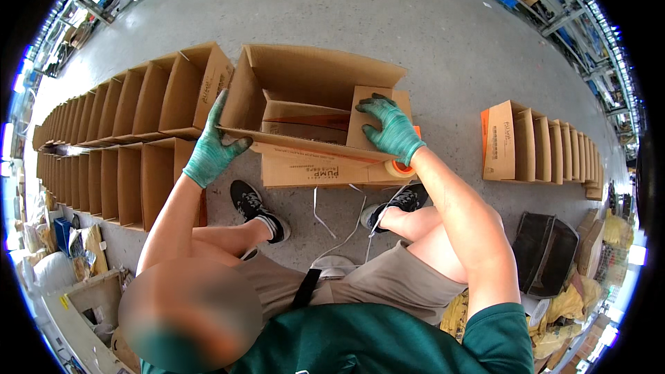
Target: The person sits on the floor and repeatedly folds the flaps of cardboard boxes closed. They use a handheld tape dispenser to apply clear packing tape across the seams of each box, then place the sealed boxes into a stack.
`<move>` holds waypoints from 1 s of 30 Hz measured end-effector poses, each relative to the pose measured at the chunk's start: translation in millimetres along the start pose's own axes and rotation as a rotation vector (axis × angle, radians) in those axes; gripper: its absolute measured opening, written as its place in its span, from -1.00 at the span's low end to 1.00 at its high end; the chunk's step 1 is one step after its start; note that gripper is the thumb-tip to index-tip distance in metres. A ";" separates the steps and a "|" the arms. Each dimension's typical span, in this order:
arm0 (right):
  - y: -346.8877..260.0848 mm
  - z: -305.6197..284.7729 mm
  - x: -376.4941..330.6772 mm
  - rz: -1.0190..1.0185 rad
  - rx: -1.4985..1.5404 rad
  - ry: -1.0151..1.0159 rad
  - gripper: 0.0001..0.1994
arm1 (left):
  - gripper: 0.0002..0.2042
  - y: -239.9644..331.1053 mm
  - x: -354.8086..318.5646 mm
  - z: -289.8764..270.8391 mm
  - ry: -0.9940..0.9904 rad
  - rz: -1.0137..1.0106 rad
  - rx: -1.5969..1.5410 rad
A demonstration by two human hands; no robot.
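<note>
The right hand, in a green knitted glove, is being pressed flat, fingers spread, on an inner flap of the open cardboard carton; nothing is being clenched, and the flap is being held down rather than gripped. A roll of orange-cored packing tape is being carried around the right wrist, just below that hand. The left hand, gloved alike, is being closed on the carton's long near flap at its left corner, thumb on one face and fingers up along the side wall.

The carton is being steadied on top of a second, closed carton, which is resting on the concrete floor just ahead of the person's black shoes. Left of the carton, two long rows of open formed cartons are standing side by side; right of it, a shorter row is standing well apart.

By judgement, the flap-folding step is in hand: minor flaps are being tucked first. The next move calls for the long flaps to be brought together squarely while the inner flap is kept down, with the tape within reach.
</note>
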State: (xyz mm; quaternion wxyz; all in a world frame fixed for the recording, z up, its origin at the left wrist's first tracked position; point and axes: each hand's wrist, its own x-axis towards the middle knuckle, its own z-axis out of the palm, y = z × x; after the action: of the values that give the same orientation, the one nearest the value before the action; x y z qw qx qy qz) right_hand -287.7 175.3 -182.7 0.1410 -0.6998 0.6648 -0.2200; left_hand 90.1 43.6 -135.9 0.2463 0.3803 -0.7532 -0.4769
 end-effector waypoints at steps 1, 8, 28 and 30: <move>1.1 -0.5 -0.4 0.084 0.175 -0.014 -0.60 | -0.16 -5.1 0.3 -2.1 0.023 0.093 0.063; 15.4 -23.6 12.5 0.381 0.883 0.002 -0.66 | -0.27 -25.3 11.7 8.1 -0.150 -0.039 -0.110; 11.6 -2.3 5.1 0.377 0.425 0.033 -0.44 | -0.40 -52.9 19.6 51.6 0.262 -0.056 0.154; 6.3 -3.0 2.1 0.354 0.351 0.036 -0.41 | -0.49 -59.3 19.6 57.5 0.283 -0.053 0.235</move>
State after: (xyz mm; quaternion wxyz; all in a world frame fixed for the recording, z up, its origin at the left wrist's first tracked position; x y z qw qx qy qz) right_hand -294.6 172.9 -182.9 0.2851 -0.5331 0.7310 -0.3163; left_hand 56.4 43.2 -213.8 0.2912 0.4894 -0.7512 -0.3337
